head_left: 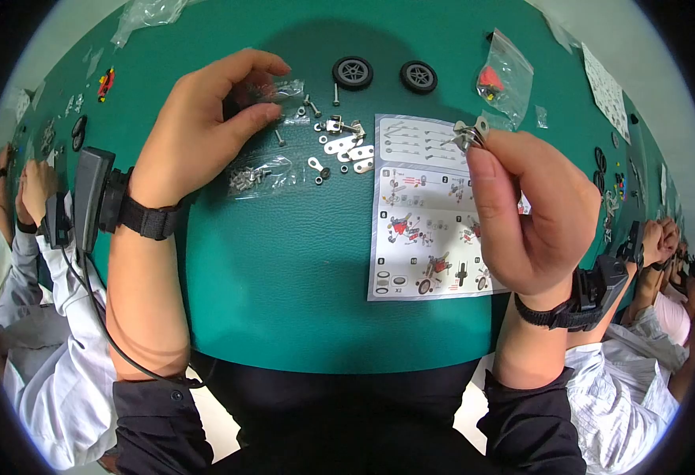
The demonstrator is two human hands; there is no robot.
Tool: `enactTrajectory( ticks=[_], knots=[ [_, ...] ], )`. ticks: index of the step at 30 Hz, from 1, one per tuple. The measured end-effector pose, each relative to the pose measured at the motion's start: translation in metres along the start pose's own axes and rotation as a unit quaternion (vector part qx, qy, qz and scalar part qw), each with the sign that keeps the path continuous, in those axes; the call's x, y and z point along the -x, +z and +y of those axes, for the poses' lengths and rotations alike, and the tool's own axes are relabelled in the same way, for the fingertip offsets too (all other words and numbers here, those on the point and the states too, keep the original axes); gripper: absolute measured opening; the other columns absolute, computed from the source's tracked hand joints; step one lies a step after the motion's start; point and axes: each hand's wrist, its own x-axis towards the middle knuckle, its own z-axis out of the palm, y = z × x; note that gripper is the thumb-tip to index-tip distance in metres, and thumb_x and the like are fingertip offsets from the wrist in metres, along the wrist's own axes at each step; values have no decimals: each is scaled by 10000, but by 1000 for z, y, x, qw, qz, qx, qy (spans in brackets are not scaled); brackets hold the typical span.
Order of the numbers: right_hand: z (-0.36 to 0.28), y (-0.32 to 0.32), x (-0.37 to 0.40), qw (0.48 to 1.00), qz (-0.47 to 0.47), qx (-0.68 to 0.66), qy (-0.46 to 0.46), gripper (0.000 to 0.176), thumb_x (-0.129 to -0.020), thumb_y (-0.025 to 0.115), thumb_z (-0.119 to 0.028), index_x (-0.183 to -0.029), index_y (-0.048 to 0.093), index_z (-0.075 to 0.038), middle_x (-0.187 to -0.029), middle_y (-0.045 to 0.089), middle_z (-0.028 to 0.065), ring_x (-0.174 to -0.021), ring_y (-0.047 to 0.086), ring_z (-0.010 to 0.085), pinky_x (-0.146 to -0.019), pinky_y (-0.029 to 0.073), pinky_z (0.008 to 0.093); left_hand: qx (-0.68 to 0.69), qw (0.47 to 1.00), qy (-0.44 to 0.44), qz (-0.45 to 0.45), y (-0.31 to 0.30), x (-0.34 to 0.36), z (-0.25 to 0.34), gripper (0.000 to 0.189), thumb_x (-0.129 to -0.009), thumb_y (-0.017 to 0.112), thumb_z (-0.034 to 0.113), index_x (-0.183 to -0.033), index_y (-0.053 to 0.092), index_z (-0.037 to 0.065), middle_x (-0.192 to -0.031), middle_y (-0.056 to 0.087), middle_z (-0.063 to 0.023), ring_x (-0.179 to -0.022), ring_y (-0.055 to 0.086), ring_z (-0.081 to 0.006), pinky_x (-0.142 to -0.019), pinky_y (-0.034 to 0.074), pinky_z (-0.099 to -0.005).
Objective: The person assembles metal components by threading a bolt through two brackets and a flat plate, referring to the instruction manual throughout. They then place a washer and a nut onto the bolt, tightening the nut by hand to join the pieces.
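My right hand (533, 206) is raised over the instruction sheet (387, 237), thumb and forefinger closed on small metal brackets (466, 136) with rounded ends. How these pieces are joined is too small to make out. At the left, my left hand (197, 127) is curved with thumb and forefinger apart, beside a small clear plastic bag (290, 89); its other fingers are partly hidden. Between the hands lie perforated metal strips (339, 146), a metal bracket piece (335, 124), nuts and bolts (312, 105). Another clear bag (272, 176) carries a heap of small screws (246, 179).
Two black wheels (353, 73) (418, 77) lie toward the back of the green table (300, 269). A clear bag with red parts (501, 79) is at the back right. Other people's hands (660, 240) (37, 186) and loose parts are at both sides.
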Motion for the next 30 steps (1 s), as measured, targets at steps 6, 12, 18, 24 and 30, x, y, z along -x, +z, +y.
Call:
enactTrajectory(
  ticks=[6,12,18,24,30],
  knots=[
    [-2,0,-1,1000,-5,1,10,88,-827,665,55,-914,657,59,-738,645,123,-575,581,180,-542,449,259,-126,977,161,52,2,0,11,252,-799,724,54,-1044,671,35,-1145,628,-115,-1057,611,-265,-890,479,-336],
    [-3,0,-1,1000,-7,-2,9,82,-828,663,55,-909,653,59,-739,642,123,-575,577,178,-540,444,255,-147,971,186,17,19,4,19,226,-770,739,63,-987,682,42,-1221,605,-132,-1125,577,-318,-908,476,-376],
    [-5,-1,-2,1000,-13,-7,11,86,-824,670,48,-907,654,57,-741,643,121,-576,576,179,-541,445,254,-149,975,166,14,23,2,20,176,-775,728,52,-939,667,34,-1211,608,-133,-1088,584,-321,-885,480,-380],
    [-4,1,-2,1000,6,-12,-6,81,-817,676,46,-896,661,54,-735,648,126,-575,583,185,-539,449,260,-140,978,154,8,23,2,21,128,-777,717,44,-860,621,28,-1208,611,-128,-1076,584,-318,-879,474,-378],
    [-5,0,-1,1000,7,-4,2,79,-808,680,44,-886,663,46,-726,646,125,-565,586,200,-535,453,268,-124,982,145,3,24,2,23,119,-788,694,29,-850,593,29,-1197,612,-129,-1046,586,-320,-872,456,-362]
  ],
)
